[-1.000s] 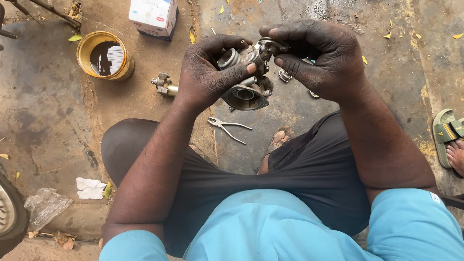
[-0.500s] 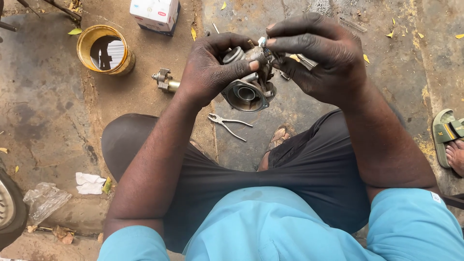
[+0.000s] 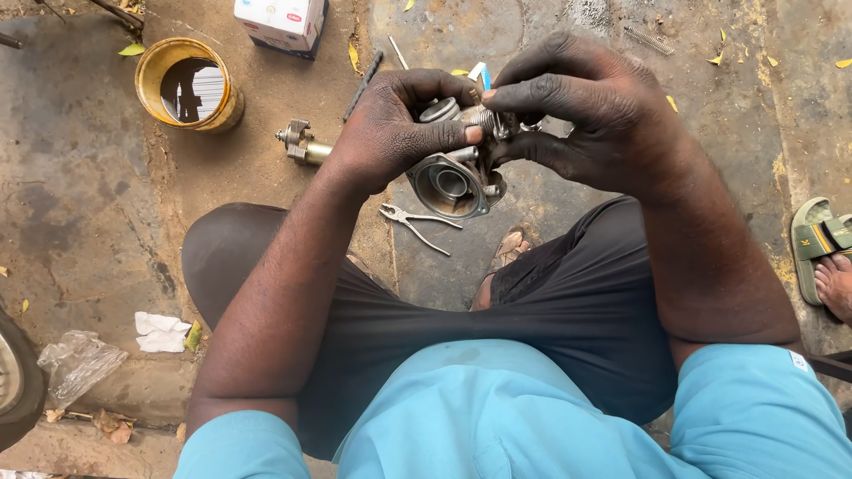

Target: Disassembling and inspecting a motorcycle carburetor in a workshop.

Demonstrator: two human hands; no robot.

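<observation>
Left hand wraps the grey metal carburettor body, thumb pressed across its top. Right hand fingers pinch a small spring at its upper fitting (grip partly hidden). Judgement: keep the body braced and the bore facing up, and seat the spring straight.

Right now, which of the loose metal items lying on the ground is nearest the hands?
The pliers, lying directly below the hands and the held metal part. The brass fitting lies further left, and the spring further off at top right.
</observation>
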